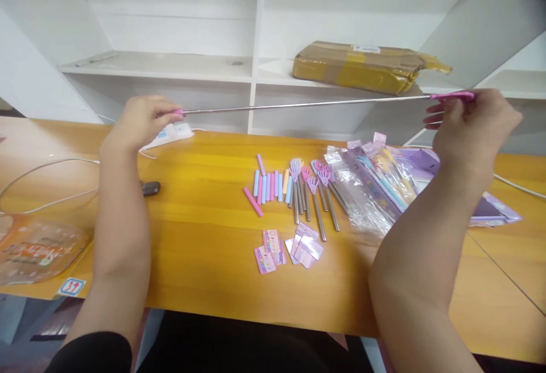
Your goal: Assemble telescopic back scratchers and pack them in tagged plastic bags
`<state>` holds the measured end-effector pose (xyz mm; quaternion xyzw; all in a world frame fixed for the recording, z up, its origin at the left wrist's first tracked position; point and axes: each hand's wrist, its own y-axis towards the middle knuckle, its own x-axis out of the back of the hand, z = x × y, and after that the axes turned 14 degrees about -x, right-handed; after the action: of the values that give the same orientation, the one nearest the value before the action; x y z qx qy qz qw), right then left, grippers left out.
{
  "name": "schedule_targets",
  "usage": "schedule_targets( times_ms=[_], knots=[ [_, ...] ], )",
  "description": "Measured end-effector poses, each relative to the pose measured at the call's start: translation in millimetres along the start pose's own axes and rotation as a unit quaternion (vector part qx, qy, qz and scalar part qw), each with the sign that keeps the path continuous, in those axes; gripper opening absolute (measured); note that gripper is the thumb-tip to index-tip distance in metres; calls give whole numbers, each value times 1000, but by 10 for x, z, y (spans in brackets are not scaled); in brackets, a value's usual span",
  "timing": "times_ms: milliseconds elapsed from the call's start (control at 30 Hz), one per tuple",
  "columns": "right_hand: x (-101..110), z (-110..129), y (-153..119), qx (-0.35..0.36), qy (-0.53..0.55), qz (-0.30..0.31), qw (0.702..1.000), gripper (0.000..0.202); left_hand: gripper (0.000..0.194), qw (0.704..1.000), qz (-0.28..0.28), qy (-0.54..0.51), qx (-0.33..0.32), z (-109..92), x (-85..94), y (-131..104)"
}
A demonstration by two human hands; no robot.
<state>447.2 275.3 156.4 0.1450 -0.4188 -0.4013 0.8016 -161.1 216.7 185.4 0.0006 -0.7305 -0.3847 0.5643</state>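
Stretched between my hands above the table is an extended telescopic back scratcher [307,103] with a thin metal rod. My left hand [147,120] pinches its small pink end. My right hand [473,117] grips the pink head at the other end, some fingers spread. Below lie several back scratchers [313,184] with pastel claw heads and short metal rods. Beside them is a row of pink, blue, purple and orange tubes [268,186]. Small printed cards [305,246] lie in two loose piles nearer me.
Clear plastic bags [371,185] with more pastel items lie at the right, by a purple box [490,211]. A taped carton [358,66] sits on the white shelf. At left are a power strip [174,133], a black object [151,188], a cable and an orange-printed plastic bag [42,251].
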Motion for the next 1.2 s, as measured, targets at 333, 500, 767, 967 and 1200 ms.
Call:
schedule_targets(
  times_ms=[333, 500, 767, 967, 1200],
  knots=[
    [55, 179, -30, -48, 26, -19, 998, 48, 37, 1000, 13, 17, -23, -255, -148, 158],
    [-188, 1159, -916, 157, -9, 150, 976, 36, 36, 998, -1, 43, -55, -1028, -594, 386],
    [-8, 1572, -1449, 256, -75, 241, 933, 39, 33, 994, 50, 41, -93, -1178, -581, 401],
    [185, 1553, -1386, 291, -37, 258, 921, 33, 36, 992, 57, 31, -113, -1253, -507, 381],
    [66, 1558, -1428, 355, 7, 286, 890, 35, 37, 987, 78, 57, -128, -1347, -469, 334]
  ],
)
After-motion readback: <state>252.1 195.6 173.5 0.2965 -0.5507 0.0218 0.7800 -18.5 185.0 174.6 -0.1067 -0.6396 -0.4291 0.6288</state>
